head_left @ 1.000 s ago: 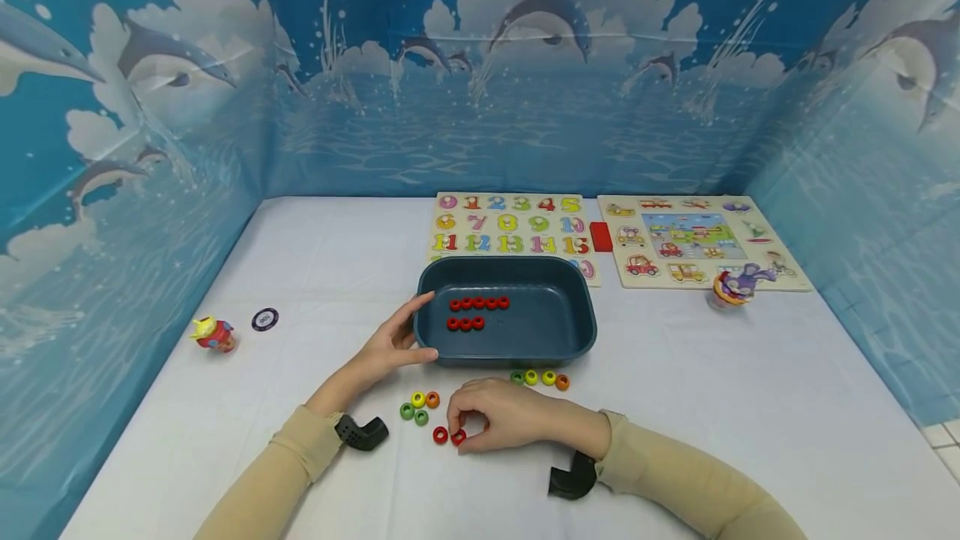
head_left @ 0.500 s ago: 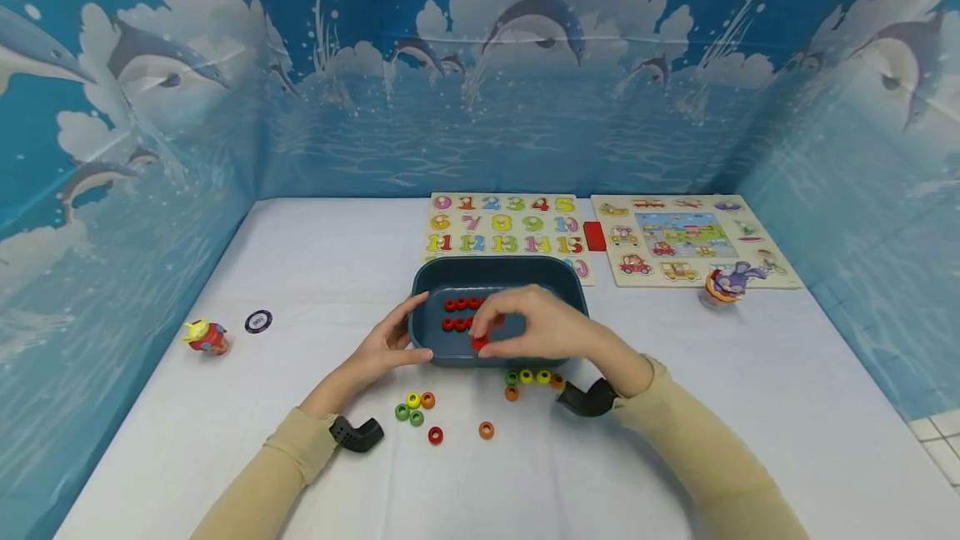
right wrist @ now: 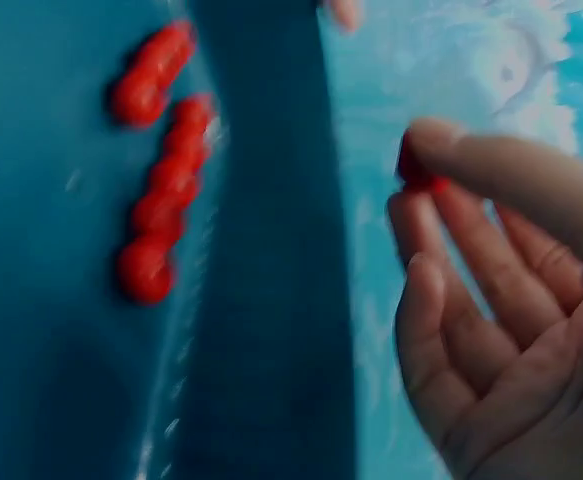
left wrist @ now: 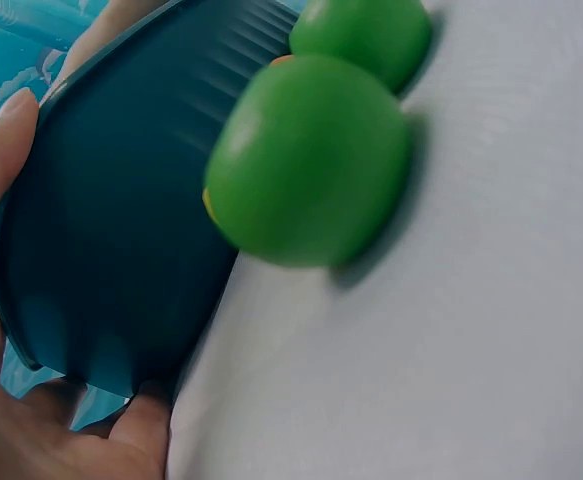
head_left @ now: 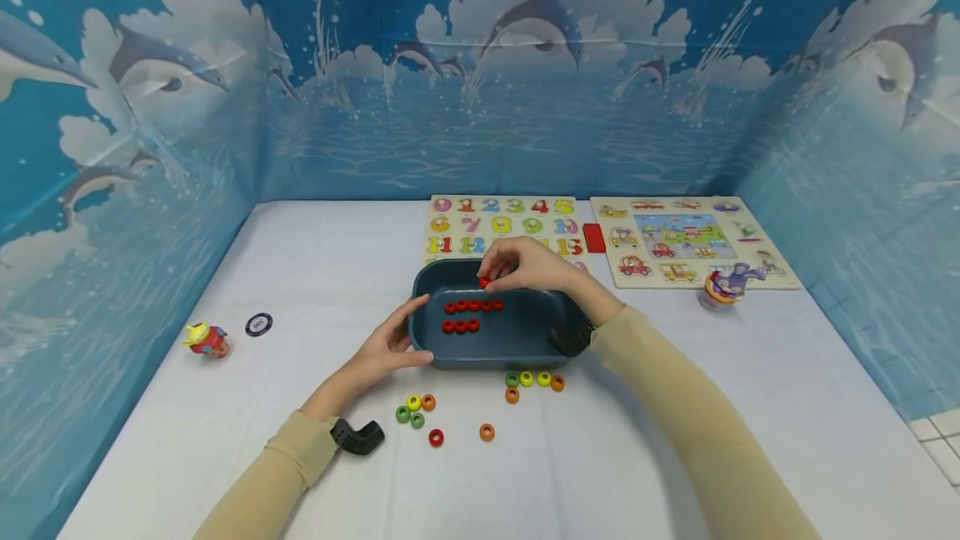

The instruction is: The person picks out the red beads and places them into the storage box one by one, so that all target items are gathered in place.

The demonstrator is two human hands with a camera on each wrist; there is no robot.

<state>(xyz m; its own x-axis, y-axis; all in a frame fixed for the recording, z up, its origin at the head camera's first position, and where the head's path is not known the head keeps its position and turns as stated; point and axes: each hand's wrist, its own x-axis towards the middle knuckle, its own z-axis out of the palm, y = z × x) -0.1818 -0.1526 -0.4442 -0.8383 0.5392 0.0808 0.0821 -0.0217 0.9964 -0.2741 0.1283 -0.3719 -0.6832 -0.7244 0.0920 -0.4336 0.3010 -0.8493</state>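
My right hand (head_left: 525, 265) pinches a red bead (head_left: 484, 281) between thumb and fingertips, over the far edge of the dark blue tray (head_left: 525, 348). In the right wrist view, the red bead (right wrist: 417, 168) is partly hidden by the thumb. My left hand (head_left: 386, 348) holds the tray's left end, thumb at the near corner and fingers along the side. Inside the tray, two rows of red beads (head_left: 474, 305) lie side by side. Close to the left wrist camera are green beads (left wrist: 311, 165), beside the tray wall (left wrist: 101, 220).
Green, yellow and orange beads (head_left: 417, 420) lie before the tray, with one red bead (head_left: 437, 437). Behind it are a number board (head_left: 465, 226) and a picture puzzle (head_left: 682, 236). A toy figure (head_left: 206, 340) and a round chip (head_left: 258, 324) stand left; a rabbit toy (head_left: 723, 286) is right.
My right hand picked up a red bead from the table, carried it over the tray, then moved to the far edge. The left hand stays at the tray's left end.
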